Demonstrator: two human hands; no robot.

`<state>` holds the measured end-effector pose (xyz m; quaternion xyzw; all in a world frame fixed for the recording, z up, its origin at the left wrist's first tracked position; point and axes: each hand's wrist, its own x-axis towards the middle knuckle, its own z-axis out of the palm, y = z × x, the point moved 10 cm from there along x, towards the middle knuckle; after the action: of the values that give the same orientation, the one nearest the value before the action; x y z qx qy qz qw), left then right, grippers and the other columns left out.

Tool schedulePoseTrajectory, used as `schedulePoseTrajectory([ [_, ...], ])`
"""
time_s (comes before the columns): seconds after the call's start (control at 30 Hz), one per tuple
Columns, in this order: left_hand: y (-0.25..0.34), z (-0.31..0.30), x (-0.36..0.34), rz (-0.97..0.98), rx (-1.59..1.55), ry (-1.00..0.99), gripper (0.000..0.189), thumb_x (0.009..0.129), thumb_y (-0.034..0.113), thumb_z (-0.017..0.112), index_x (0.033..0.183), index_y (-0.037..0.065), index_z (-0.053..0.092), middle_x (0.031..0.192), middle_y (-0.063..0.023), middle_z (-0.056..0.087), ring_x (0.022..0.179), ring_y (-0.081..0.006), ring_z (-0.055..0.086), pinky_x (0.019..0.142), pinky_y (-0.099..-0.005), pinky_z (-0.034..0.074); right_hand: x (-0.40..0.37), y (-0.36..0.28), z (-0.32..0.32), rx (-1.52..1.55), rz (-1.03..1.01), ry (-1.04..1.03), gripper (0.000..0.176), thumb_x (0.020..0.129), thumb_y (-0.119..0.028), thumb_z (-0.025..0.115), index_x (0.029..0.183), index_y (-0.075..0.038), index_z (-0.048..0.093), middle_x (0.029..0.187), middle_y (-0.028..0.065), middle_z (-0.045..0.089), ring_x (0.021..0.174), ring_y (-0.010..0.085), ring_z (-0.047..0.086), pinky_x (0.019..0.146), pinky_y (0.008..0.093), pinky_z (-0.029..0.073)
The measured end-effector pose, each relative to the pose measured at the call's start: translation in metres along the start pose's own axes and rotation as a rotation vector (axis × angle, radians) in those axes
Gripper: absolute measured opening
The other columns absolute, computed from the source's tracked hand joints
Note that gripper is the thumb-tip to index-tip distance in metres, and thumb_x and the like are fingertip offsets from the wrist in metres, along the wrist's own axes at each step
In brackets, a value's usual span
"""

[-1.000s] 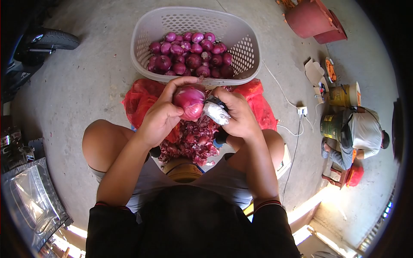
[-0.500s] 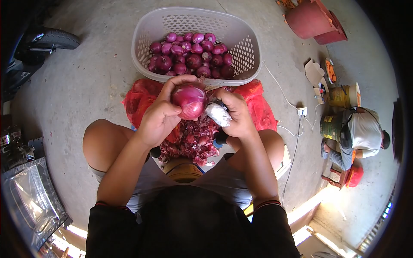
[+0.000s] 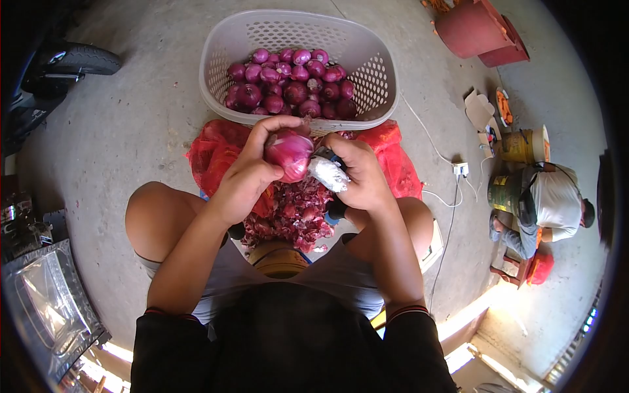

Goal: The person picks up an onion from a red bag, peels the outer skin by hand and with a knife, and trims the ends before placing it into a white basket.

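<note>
smooth, glossy onion [image 3: 288, 156]; matt plastic basket [image 3: 218, 62]; dull concrete floor [image 3: 144, 124].

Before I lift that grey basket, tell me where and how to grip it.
Best, probably, to take the grey basket by its rim at the left and right ends, one hand coming from each side: the lip there is exposed, while red netting crowds the near edge.

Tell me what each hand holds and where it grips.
The left hand holds an onion by its left side, between thumb and fingers. The right hand grips a silvery thing; which part is unclear.
</note>
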<state>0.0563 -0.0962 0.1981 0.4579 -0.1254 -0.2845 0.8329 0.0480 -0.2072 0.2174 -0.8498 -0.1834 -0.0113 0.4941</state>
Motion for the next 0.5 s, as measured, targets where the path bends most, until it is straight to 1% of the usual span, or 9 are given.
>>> schedulePoseTrajectory([
  [0.1, 0.002, -0.002, 0.001, 0.017, 0.152, 0.003, 0.066, 0.071, 0.009, 0.044, 0.135, 0.001, 0.027, 0.132, -0.016, 0.04, 0.121, -0.0223, 0.043, 0.104, -0.0365, 0.031, 0.001, 0.0, 0.002, -0.037, -0.001, -0.042, 0.023, 0.067, -0.013, 0.065, 0.082, -0.002, 0.053, 0.07, 0.0169, 0.053, 0.067, 0.0382, 0.055, 0.058, 0.0399, 0.043],
  [0.17, 0.001, -0.002, 0.0, 0.01, 0.14, 0.001, 0.066, 0.072, 0.009, 0.044, 0.135, 0.001, 0.027, 0.133, -0.0158, 0.039, 0.121, -0.0223, 0.042, 0.104, -0.0364, 0.031, 0.0, 0.0, 0.003, -0.092, -0.007, -0.076, 0.022, 0.067, -0.013, 0.065, 0.082, -0.002, 0.054, 0.069, 0.0173, 0.053, 0.067, 0.0386, 0.054, 0.058, 0.0402, 0.042],
  [0.27, 0.002, 0.0, 0.0, 0.004, 0.105, -0.002, 0.066, 0.072, 0.009, 0.044, 0.135, 0.002, 0.026, 0.133, -0.0156, 0.039, 0.121, -0.0226, 0.042, 0.104, -0.0364, 0.031, -0.001, -0.003, 0.007, -0.04, -0.045, -0.083, 0.022, 0.066, -0.012, 0.065, 0.082, -0.002, 0.054, 0.07, 0.0168, 0.054, 0.067, 0.0379, 0.055, 0.058, 0.0402, 0.043],
  [0.37, 0.003, 0.001, 0.0, 0.014, 0.056, -0.008, 0.066, 0.073, 0.009, 0.044, 0.136, 0.002, 0.026, 0.133, -0.0155, 0.039, 0.121, -0.0228, 0.043, 0.104, -0.0368, 0.032, -0.001, -0.003, -0.003, 0.084, -0.012, 0.033, 0.022, 0.066, -0.012, 0.066, 0.081, -0.001, 0.054, 0.071, 0.0162, 0.054, 0.067, 0.0369, 0.056, 0.058, 0.04, 0.043],
  [0.5, 0.004, 0.001, -0.001, 0.009, 0.04, -0.002, 0.066, 0.072, 0.009, 0.043, 0.135, 0.001, 0.026, 0.132, -0.0156, 0.04, 0.12, -0.023, 0.043, 0.103, -0.0371, 0.033, 0.001, -0.003, -0.01, 0.016, 0.041, 0.032, 0.022, 0.066, -0.012, 0.066, 0.08, -0.001, 0.054, 0.071, 0.0157, 0.055, 0.067, 0.0367, 0.057, 0.059, 0.0399, 0.043],
])
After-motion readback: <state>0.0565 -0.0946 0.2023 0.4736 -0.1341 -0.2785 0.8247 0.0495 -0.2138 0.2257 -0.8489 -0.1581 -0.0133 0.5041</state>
